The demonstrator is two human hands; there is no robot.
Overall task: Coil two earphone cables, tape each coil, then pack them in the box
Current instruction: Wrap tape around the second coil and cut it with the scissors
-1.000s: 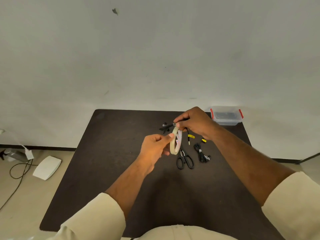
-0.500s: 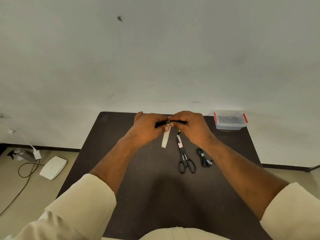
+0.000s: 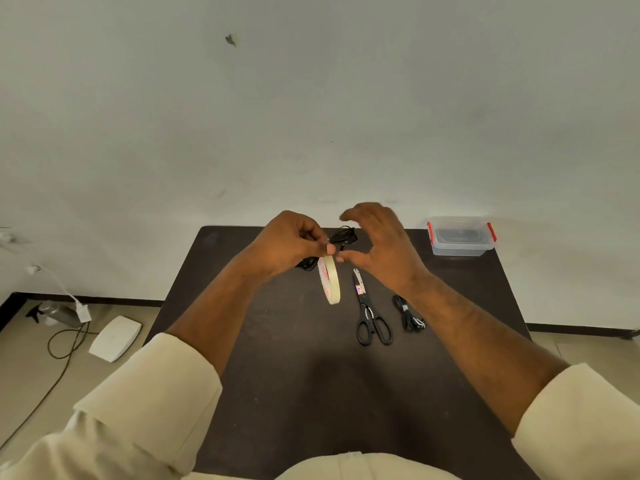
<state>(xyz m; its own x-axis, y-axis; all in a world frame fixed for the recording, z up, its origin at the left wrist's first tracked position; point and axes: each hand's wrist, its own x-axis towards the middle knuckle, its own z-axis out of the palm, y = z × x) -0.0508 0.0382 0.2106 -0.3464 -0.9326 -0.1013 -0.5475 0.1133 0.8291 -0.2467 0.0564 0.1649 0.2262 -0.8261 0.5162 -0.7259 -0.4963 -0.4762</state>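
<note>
My left hand [image 3: 291,244] is raised above the dark table [image 3: 277,393] and grips a black coiled earphone cable [image 3: 343,235], whose loops stick out on both sides of the fist. A cream tape roll [image 3: 329,279] hangs just under its thumb. My right hand [image 3: 381,244] hovers beside the coil with fingers spread and arched, thumb tip close to the top of the tape roll, holding nothing. A second black coiled earphone cable [image 3: 409,314] lies on the table to the right. The clear box [image 3: 460,249] with red latches stands at the table's far right corner.
Black scissors [image 3: 371,315] lie on the table between the tape roll and the second coil. On the floor to the left are a white flat device [image 3: 116,337], a loose black cord [image 3: 65,344] and a spray bottle [image 3: 57,312]. A plain wall stands behind the table.
My right hand has let go of the coil and opened beside it. The left hand now holds the coil alone, and the tape roll has swung lower under it.
</note>
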